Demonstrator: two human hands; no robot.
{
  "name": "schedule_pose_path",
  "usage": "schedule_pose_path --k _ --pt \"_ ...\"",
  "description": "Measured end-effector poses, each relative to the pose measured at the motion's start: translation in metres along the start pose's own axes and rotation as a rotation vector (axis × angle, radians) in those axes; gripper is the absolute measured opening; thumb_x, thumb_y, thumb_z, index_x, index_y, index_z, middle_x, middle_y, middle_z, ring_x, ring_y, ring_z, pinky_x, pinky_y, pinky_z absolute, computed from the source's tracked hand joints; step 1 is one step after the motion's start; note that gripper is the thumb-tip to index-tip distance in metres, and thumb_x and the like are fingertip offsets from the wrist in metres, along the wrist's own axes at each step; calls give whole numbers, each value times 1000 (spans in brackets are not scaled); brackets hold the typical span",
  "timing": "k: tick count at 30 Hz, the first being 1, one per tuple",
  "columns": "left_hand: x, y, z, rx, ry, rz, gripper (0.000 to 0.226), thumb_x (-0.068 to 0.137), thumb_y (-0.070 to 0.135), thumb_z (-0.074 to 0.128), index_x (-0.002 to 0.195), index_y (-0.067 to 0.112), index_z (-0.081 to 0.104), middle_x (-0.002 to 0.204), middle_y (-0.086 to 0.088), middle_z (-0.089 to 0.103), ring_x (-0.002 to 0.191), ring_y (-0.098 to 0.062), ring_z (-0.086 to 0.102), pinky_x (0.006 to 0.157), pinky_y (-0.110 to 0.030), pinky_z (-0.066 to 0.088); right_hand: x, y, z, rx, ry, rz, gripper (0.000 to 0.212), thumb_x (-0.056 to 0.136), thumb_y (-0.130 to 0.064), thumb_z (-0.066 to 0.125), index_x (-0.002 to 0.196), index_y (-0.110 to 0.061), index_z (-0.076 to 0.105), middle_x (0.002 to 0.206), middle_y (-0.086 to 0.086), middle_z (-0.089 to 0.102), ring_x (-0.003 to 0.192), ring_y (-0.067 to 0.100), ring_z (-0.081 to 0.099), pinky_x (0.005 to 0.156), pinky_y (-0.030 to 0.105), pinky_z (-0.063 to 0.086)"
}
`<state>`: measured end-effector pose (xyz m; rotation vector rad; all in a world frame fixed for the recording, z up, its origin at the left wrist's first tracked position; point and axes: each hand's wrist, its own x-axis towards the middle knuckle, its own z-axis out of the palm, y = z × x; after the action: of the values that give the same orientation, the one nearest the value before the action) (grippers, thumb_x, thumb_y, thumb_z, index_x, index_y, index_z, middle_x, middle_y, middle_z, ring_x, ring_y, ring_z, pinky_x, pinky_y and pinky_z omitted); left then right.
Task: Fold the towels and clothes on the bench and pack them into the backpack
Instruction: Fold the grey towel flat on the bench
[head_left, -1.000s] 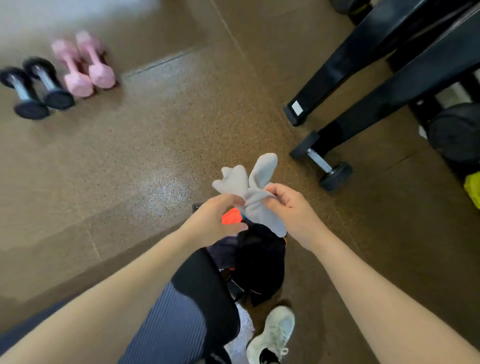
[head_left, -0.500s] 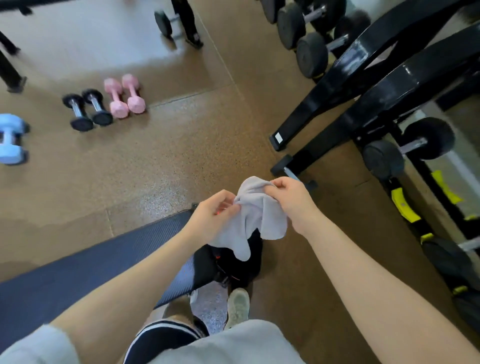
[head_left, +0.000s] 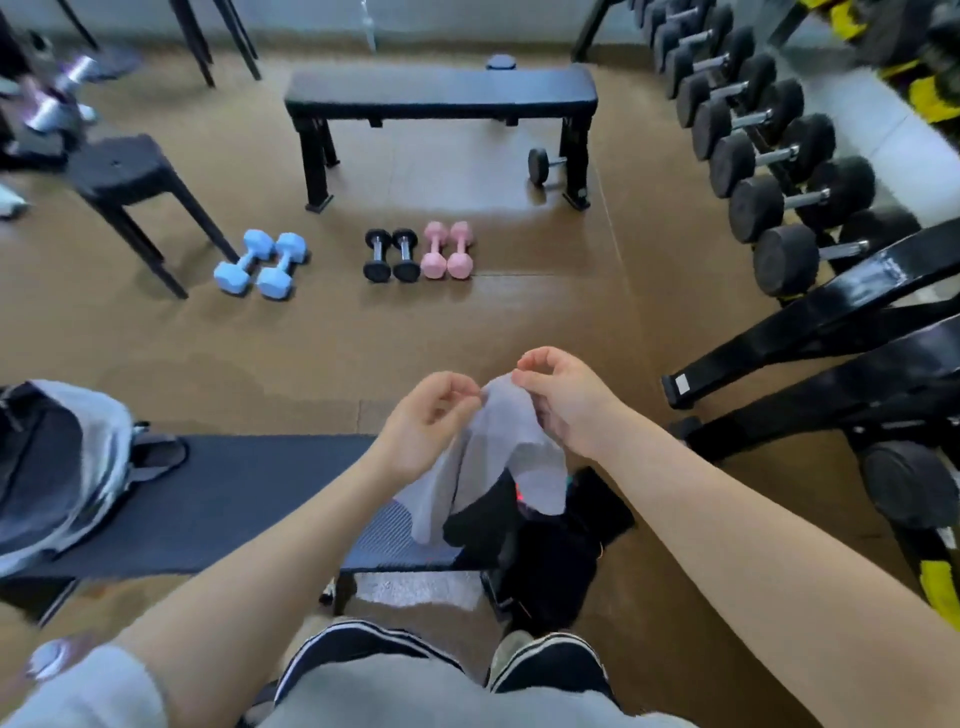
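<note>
Grey cloth (head_left: 498, 447) is pinched at its top edge between the thumb and curled fingers (head_left: 457, 395) of the left hand (head_left: 426, 426), and at the neighbouring corner by the fingertips of the right hand (head_left: 566, 400); both sets of fingers are closed on the fabric, the two hands close together. The cloth hangs down from them in two loose lobes, held above the right end of the table (head_left: 234, 499). Beneath the cloth, at that same end of the table, a heap of dark clothes (head_left: 550, 540) is seen, spilling over the edge, with a spot of orange showing. At the left end of the table a grey and black backpack (head_left: 62, 467) lies; whether anything is inside it cannot be told.
</note>
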<state>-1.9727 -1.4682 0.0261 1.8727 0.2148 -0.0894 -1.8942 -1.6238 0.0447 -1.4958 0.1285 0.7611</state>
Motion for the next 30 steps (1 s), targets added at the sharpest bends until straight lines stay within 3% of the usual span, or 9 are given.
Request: schedule_pose_path --k 3,5,9,13,16,19,21,25,30 --pt "-24 -14 -26 -36 -54 25 42 69 36 72 103 24 50 99 12 55 90 0 54 78 -12 44 12 3 58 31 -27 42 15 90 -2 55 83 -14 51 78 10 56 61 20 51 53 26 45" --pt "-30 -33 -49 -11 -5 33 55 66 31 79 111 23 47 107 11 57 97 1 55 85 -13 45 23 4 91 81 -26 64 12 90 -2 57 87 -13 53 84 12 61 70 22 59 63 30 53" --pt "-21 -62 -107 81 119 96 16 84 3 63 91 16 58 86 12 61 78 8 56 74 -9 42 46 6 145 122 -69 84 9 90 -1 56 91 -10 55 88 14 61 75 23 59 74 31 52" --pt "-3 -78 -172 57 38 112 9 86 -1 60 83 8 62 73 11 59 63 6 51 63 -6 38 70 10 198 81 -22 76 27 94 -4 51 120 -4 53 111 13 61 92 22 62 84 31 52" --pt "13 -92 -218 44 -14 44 16 87 8 61 78 21 58 71 11 57 61 6 48 62 -7 38 76 12 236 49 -5 31 47 95 -14 50 139 -9 34 131 9 52 112 19 57 90 27 49" --pt "24 -103 -259 66 -49 0 10 86 11 61 80 19 59 67 12 53 57 7 46 57 -7 35 72 25 274 -2 -12 -14 55 89 -20 60 135 -25 31 126 -4 54 114 10 55 95 26 46" --pt "28 -109 -285 48 -79 -27 10 85 11 63 79 18 60 65 9 54 55 4 45 56 -9 34 75 34 299 -250 40 -98 55 82 -20 70 126 -25 38 121 -13 54 116 5 51 98 25 43" --pt "29 -120 -321 96 -120 -47 10 87 16 62 80 23 60 71 2 57 62 -7 46 60 -17 37 89 36 346 -480 213 -293 27 81 -19 71 97 -20 49 92 -16 59 93 3 59 77 14 46" --pt "16 -128 -342 80 -31 -15 21 92 18 55 74 28 55 63 10 54 55 6 47 55 -8 34 105 36 377 -644 288 -414 8 86 -13 63 87 -15 55 74 -10 57 75 14 59 71 30 48"
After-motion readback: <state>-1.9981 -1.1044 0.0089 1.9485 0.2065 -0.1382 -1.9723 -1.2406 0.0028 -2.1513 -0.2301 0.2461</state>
